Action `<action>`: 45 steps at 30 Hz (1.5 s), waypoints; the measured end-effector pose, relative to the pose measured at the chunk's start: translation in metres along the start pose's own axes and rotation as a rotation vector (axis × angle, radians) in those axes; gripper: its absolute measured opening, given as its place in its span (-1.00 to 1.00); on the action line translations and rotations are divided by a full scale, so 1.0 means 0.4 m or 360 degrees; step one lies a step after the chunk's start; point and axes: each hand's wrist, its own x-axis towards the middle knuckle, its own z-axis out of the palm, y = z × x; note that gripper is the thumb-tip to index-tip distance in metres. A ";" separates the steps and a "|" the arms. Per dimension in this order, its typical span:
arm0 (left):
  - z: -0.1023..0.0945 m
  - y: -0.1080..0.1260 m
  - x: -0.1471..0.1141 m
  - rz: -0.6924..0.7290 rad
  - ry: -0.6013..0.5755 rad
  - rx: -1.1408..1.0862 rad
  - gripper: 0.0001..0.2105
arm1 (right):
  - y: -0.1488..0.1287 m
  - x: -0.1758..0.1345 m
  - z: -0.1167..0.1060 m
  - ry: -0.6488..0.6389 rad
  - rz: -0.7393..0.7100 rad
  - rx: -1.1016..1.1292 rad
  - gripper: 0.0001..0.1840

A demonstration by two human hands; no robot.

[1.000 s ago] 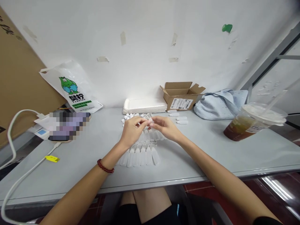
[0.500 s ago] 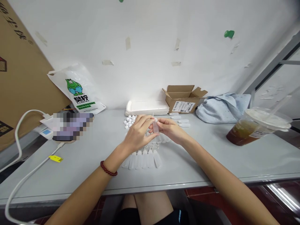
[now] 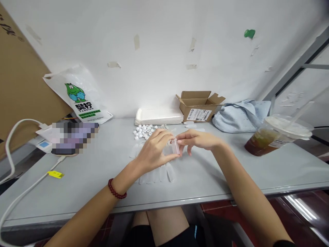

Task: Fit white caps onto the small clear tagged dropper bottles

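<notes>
My left hand (image 3: 154, 149) grips a small translucent plastic bottle (image 3: 175, 146) between its thumb and fingers, above the table. At the bottle's upper right side, the thumb and index finger of my right hand (image 3: 196, 139) close on it, with the other fingers curled below. Beneath both hands lies a row of similar clear bottles (image 3: 163, 173), partly hidden by my left hand. A pile of small white caps (image 3: 144, 130) sits just behind my left hand. A few more bottles (image 3: 190, 125) lie behind my right hand, partly covered by it.
Against the wall are a stack of white trays (image 3: 159, 116), an open cardboard box (image 3: 196, 108) and a light blue cloth bag (image 3: 239, 116). A drink cup (image 3: 272, 137) stands at right. A phone (image 3: 77, 139), a cable (image 3: 28, 187) and a plastic bag (image 3: 82, 92) are at left.
The bottle has tipped slightly and shifted a little right and down with my left hand. My right hand has moved right and turned, its wrist now higher.
</notes>
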 end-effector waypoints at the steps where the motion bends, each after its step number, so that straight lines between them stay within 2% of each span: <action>1: 0.002 0.011 -0.002 -0.0008 -0.0082 -0.0047 -0.65 | -0.005 -0.010 -0.007 -0.0084 0.0069 -0.0070 -0.62; 7: 0.011 0.071 -0.017 -0.0028 -0.0672 -0.0127 -0.60 | -0.001 -0.014 -0.017 -0.0618 0.0432 -0.0363 -0.54; 10: 0.011 0.085 -0.022 -0.0044 -0.0859 -0.0042 -0.62 | 0.010 -0.002 -0.012 -0.0693 0.0517 -0.0392 -0.48; 14: 0.010 0.088 -0.023 -0.0047 -0.0992 0.0013 -0.62 | 0.015 0.009 -0.003 -0.0721 0.0574 -0.0386 -0.48; 20: -0.003 0.078 -0.015 -0.0099 -0.1107 -0.0021 -0.59 | 0.017 0.022 0.015 -0.0746 0.0602 -0.0427 -0.59; 26: -0.042 0.055 -0.010 -0.0246 -0.1104 -0.0113 -0.51 | 0.018 0.028 0.023 -0.0818 0.0617 -0.0433 -0.60; 34: -0.054 0.066 -0.014 -0.0389 -0.1253 -0.0229 -0.65 | 0.016 0.034 0.031 -0.0759 0.0575 -0.0434 -0.57; 40: -0.055 0.069 -0.018 -0.0332 -0.1287 -0.0239 -0.74 | 0.018 0.035 0.033 -0.0740 0.0592 -0.0392 -0.62; 45: -0.032 0.083 -0.014 -0.0238 -0.1198 -0.0171 -0.62 | 0.026 0.039 0.030 -0.0750 0.0586 -0.0356 -0.69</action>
